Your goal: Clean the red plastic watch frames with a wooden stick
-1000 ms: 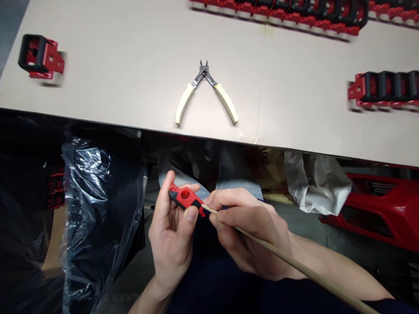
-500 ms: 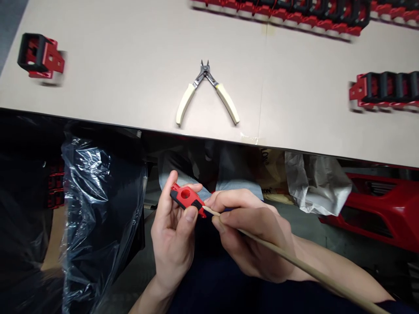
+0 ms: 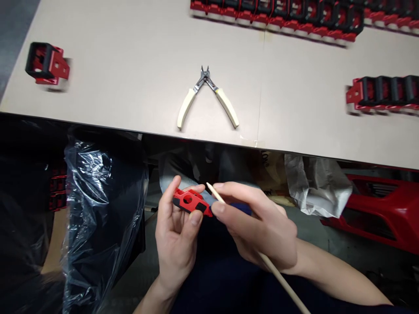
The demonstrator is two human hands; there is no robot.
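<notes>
My left hand [image 3: 178, 233] is closed around a small red and black plastic part [image 3: 197, 203] with a round hole through it, held above my lap. Between the fingers of my right hand [image 3: 262, 222] is a thin wooden stick [image 3: 284, 283] with a pointed end. The tip stands just above the right end of the part, apart from it as far as I can tell. My right fingertips are close by that same end; whether they touch it is unclear. Side cutters [image 3: 205, 83] with cream handles lie spread on the table beyond my hands.
On the table [image 3: 131, 87] one red and black part [image 3: 47, 64] lies at left. Rows of similar parts [image 3: 278, 19] line the back, with another row [image 3: 386, 93] at right. Below the edge are a plastic-covered bin [image 3: 104, 209], a white bag [image 3: 316, 185] and a large red panel [image 3: 386, 205].
The stick's tip has lifted off the part's right end and now points more steeply upward. My left hand has turned the part slightly, showing more of its top face.
</notes>
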